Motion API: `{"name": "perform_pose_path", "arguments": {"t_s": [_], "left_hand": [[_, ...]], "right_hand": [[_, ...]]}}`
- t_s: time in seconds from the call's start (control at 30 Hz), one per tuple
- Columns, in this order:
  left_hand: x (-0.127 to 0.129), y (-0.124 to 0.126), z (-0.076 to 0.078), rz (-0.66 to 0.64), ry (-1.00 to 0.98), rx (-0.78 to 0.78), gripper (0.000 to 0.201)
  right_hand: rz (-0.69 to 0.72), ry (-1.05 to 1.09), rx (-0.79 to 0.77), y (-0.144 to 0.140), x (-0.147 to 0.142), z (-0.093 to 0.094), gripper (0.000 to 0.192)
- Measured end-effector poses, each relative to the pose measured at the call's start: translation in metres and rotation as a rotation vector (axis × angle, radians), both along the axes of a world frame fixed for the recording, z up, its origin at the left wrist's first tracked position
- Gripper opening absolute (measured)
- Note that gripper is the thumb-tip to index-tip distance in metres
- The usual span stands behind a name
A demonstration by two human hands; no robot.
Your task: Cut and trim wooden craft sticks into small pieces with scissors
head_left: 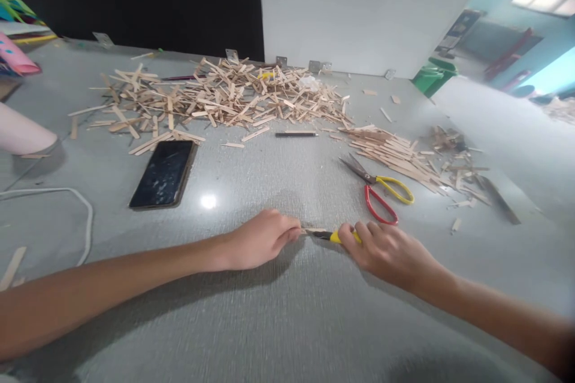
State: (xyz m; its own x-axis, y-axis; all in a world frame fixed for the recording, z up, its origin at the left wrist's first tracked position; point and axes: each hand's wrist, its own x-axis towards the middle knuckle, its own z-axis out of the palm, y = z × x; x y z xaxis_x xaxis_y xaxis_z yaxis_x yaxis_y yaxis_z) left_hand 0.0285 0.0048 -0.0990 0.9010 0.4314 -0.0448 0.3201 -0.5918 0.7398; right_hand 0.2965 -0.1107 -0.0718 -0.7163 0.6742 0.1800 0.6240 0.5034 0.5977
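My left hand [265, 238] is closed in a pinch at the table's middle, gripping a thin wooden craft stick [318, 229] that pokes out to the right. My right hand [384, 251] is wrapped round a yellow utility knife [336, 237]. The knife's dark front end points left and meets the stick close to my left fingertips. Most of the stick is hidden by fingers and knife. Just beyond my right hand lies a pair of scissors [369, 179], its blades apart, with one red and one yellow handle.
A big heap of craft sticks [224, 96] spreads along the back. A neater stick pile [395, 155] lies right, near scraps and a flat metal blade [501, 200]. A phone [164, 173], a dark pen [296, 134] and a white cable [85, 209] lie on the grey table [269, 323].
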Motion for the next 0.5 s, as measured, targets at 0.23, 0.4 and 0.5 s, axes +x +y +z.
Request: {"name": "perform_pose_path", "arguments": {"t_s": [0.23, 0.4, 0.5], "left_hand": [[-0.001, -0.010, -0.008, 0.025, 0.011, 0.072, 0.035], [0.000, -0.011, -0.006, 0.051, 0.023, 0.092, 0.034], [0.000, -0.012, -0.006, 0.071, 0.033, 0.107, 0.036]], "right_hand": [[-0.139, -0.113, 0.055, -0.022, -0.032, 0.015, 0.022], [-0.043, -0.021, -0.009, 0.003, -0.005, -0.004, 0.024], [0.024, 0.007, -0.047, 0.015, 0.008, -0.013, 0.030]]}}
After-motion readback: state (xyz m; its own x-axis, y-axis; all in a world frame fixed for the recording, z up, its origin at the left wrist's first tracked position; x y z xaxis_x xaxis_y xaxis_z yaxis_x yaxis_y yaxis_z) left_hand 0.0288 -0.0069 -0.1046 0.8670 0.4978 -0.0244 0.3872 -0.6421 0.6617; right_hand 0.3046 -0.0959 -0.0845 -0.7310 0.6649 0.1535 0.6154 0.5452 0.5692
